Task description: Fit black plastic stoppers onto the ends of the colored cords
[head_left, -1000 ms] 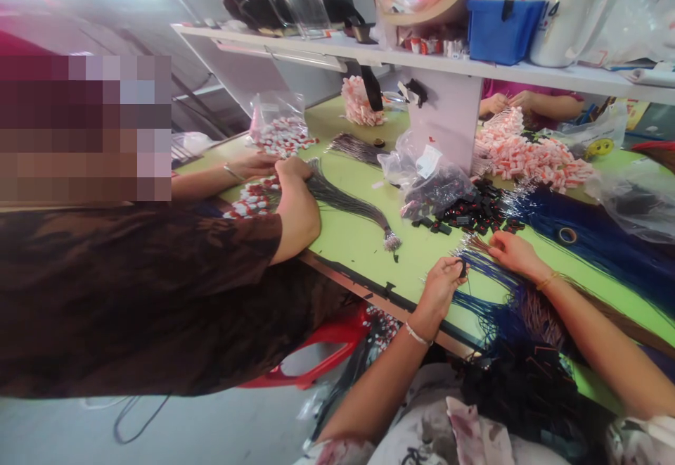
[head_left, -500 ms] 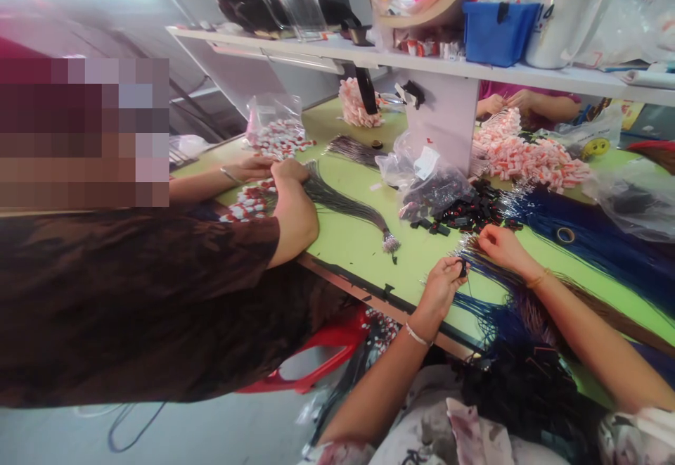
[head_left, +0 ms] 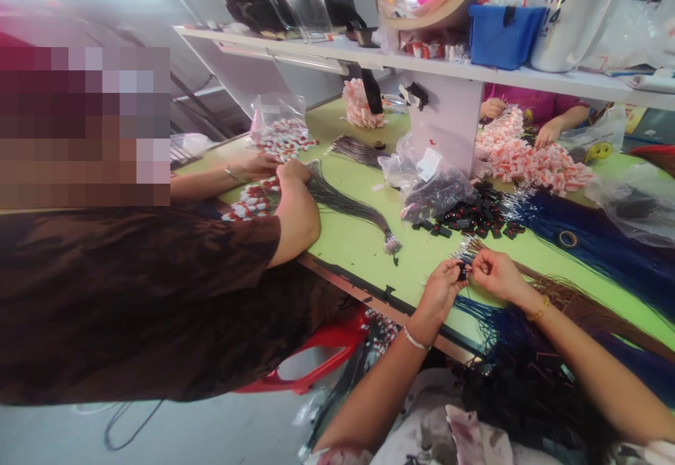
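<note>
Head view, near first: left hand (head_left: 439, 289) and right hand (head_left: 493, 274) meet over the front edge of the green worktop (head_left: 358, 240). Left fingers are pinched narrow on a small black connector (head_left: 462, 271); right fingers are pinched on what looks like a thin wire end right at that connector, too fine to confirm. Both wrists carry bracelets. Under and just right of the fingers lies a bundle of blue wires (head_left: 590, 240) and a brown wire bundle (head_left: 569, 296), trailing off the worktop edge toward the lap.

To do this well, I'd judge: keep the connector steady in the left pinch, feed one wire only, line the tip straight with the slot, keep the loose strands out of the way.

Just beyond the fingers: a pile of black connectors (head_left: 474, 217), then a clear bag of them (head_left: 432, 187). Left of the fingers, a co-worker's hand (head_left: 292, 173) grips a grey wire bundle (head_left: 353, 206) beside red-white connectors (head_left: 253, 201). Farther off: a pink-white connector heap (head_left: 527, 159), another person's hands behind it, a white post, a shelf (head_left: 369, 50) with a blue bin (head_left: 503, 32). Cluttered workshop, daylight from upper left.
</note>
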A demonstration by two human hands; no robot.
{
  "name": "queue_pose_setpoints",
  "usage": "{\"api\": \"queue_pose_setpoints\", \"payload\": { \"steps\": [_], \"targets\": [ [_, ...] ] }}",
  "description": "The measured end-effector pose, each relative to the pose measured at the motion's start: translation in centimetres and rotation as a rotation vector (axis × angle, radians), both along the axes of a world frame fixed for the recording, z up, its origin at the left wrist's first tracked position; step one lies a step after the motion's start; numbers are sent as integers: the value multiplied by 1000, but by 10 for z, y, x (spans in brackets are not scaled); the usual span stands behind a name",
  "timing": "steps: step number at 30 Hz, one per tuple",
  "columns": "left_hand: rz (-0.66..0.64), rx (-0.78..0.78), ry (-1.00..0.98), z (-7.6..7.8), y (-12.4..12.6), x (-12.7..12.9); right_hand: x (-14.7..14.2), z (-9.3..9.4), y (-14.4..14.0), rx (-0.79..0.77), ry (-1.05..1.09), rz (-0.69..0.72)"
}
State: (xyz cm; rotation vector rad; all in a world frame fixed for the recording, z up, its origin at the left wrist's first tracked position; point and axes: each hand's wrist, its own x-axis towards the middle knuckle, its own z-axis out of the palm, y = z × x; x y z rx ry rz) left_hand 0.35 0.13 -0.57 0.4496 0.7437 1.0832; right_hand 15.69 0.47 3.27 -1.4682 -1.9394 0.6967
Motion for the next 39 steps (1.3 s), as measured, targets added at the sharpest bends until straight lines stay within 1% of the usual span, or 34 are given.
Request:
{"api": "queue_pose_setpoints", "payload": {
  "steps": [7,13,16,19,23,26,32,39],
  "targets": [
    [1,17,3,-1,0,-1,-1,-2,-1,92,-87,9],
    [2,2,34,-2,0,0,-4,-2,-3,177,-184,33],
    [13,20,83,-2,-2,3,-6,-4,-3,179,-196,57],
    [23,33,130,0,-4,6,-4,-8,-1,170,-152,68],
    [33,-1,124,4,-6,6,-1,-9,-3,115,-99,98],
    [45,10,140,4,-6,6,-2,-7,-5,98,-100,81],
    [-4,29,171,1,-6,5,-2,-10,-2,139,-125,94],
    [23,27,159,2,-7,5,3,-13,0,189,-113,138]
  ]
}}
